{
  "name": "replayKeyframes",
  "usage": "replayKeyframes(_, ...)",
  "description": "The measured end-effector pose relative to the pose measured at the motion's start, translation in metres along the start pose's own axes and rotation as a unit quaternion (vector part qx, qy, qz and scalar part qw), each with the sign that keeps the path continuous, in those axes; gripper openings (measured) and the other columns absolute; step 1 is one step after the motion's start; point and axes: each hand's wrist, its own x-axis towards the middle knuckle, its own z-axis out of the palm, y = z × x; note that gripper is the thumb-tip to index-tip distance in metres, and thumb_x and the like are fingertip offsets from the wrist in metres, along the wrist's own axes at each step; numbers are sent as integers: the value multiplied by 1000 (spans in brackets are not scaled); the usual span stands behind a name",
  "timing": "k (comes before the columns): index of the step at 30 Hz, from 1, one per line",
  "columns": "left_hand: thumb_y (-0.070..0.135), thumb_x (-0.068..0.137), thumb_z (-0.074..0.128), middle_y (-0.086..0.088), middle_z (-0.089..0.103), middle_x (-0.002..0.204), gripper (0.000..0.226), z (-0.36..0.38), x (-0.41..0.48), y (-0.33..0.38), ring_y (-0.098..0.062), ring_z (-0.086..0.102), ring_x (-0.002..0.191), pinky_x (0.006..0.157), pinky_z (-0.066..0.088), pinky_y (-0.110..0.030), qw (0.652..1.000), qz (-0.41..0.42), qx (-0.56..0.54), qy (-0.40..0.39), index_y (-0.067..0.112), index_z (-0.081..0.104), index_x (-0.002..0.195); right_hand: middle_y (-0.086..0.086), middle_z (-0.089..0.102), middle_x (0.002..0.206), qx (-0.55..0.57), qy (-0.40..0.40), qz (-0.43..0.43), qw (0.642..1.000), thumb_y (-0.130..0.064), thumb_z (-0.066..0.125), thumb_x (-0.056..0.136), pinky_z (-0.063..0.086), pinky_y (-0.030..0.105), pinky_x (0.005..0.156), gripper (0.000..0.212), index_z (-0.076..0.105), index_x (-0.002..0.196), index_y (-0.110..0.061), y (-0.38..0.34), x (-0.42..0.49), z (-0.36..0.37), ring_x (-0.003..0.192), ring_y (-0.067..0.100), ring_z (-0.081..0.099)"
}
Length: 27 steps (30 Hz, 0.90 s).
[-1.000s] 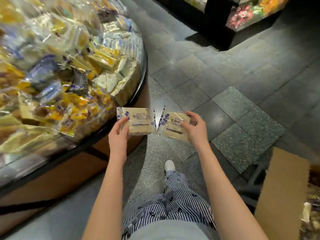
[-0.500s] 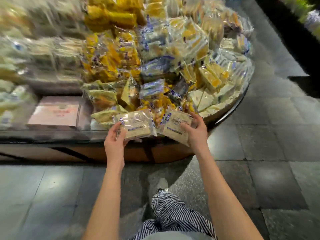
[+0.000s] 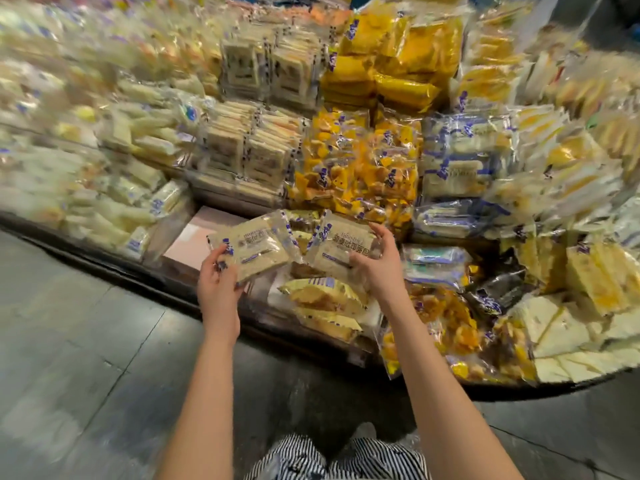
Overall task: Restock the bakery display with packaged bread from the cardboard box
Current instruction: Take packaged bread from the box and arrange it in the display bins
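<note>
One bread packet [image 3: 256, 249] sat gripped in my left hand [image 3: 217, 284], a second packet [image 3: 341, 251] in my right hand [image 3: 377, 270]. Since the earlier frame both had moved inward past the display [image 3: 90, 259] rim, over yellow-wrapped loaves [image 3: 322, 296] beside a bare pink panel [image 3: 187, 242].

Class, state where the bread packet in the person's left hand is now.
Head view, left of centre: the left-hand packet is gripped by the left hand over the display's pink panel, beside the right-hand packet.
</note>
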Motion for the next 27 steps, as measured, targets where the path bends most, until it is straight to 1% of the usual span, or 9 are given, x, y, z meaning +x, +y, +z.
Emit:
replayKeyframes(4, -7, 95, 47, -9, 58, 133, 39, -14, 43, -2, -25, 62, 112, 63, 55, -21, 999, -13, -11, 50, 21, 54, 120, -1, 47, 132, -33, -6, -17, 999, -8, 71, 84, 50, 39, 95, 66, 43, 141, -26, -9, 27, 36, 121, 15, 47)
replayKeyframes(8, -3, 91, 55, -14, 56, 132, 36, -22, 111, 6, -20, 64, 105, 77, 56, -32, 1000, 5, 9, 27, 27, 58, 110, -8, 48, 123, -36, 16, -33, 999, -9, 72, 83, 49, 28, 83, 61, 47, 135, -31, -23, 58, 73, 112, 9, 47)
replayKeyframes(11, -2, 89, 62, -10, 57, 120, 34, -18, 168, 24, -17, 61, 96, 77, 52, -30, 999, 16, 30, -7, 28, 57, 105, -13, 49, 117, -21, 47, -40, 998, -5, 71, 83, 52, 32, 86, 61, 48, 134, -30, -38, 84, 105, 105, 5, 52)
replayKeyframes(13, -3, 89, 63, -7, 57, 115, 35, -16, 207, 37, -13, 60, 90, 73, 50, -27, 998, 27, 34, -38, 29, 56, 103, -7, 51, 118, -15, 63, -35, 997, -3, 69, 83, 55, 33, 84, 62, 48, 134, -31, -47, 100, 128, 104, 9, 55)
replayKeyframes(16, 1, 90, 64, -1, 56, 108, 34, -15, 260, 55, -9, 55, 85, 67, 47, -21, 992, 34, 80, -93, 28, 54, 107, -4, 51, 125, -32, 90, -42, 995, 0, 67, 83, 51, 34, 94, 62, 48, 136, -25, -57, 123, 161, 114, 11, 51)
replayKeyframes(18, 0, 90, 64, 2, 54, 109, 35, -14, 291, 63, -5, 54, 88, 68, 46, -14, 986, 35, 106, -122, 26, 52, 109, -3, 53, 131, -48, 109, -46, 992, -2, 67, 83, 46, 38, 103, 61, 49, 136, -26, -60, 136, 180, 119, 9, 48)
replayKeyframes(22, 3, 86, 71, 3, 53, 110, 39, -10, 341, 69, -10, 51, 101, 85, 42, -17, 972, 48, 156, -172, 33, 52, 102, -3, 55, 133, -79, 127, -44, 988, -6, 67, 84, 47, 41, 103, 60, 48, 135, -33, -58, 158, 213, 119, 10, 49)
replayKeyframes(25, 0, 82, 75, -4, 50, 115, 42, -2, 369, 72, -14, 48, 103, 84, 40, -9, 961, 68, 194, -187, 21, 50, 108, -5, 55, 130, -77, 136, -62, 986, -5, 67, 86, 49, 42, 102, 60, 49, 134, -37, -61, 173, 231, 118, 12, 54)
replayKeyframes(27, 1, 80, 77, -3, 50, 116, 47, 5, 384, 75, -14, 48, 106, 89, 38, -12, 949, 74, 226, -205, 16, 47, 112, -6, 53, 130, -96, 137, -76, 983, -3, 65, 88, 47, 37, 104, 60, 48, 137, -34, -64, 183, 238, 117, 10, 52)
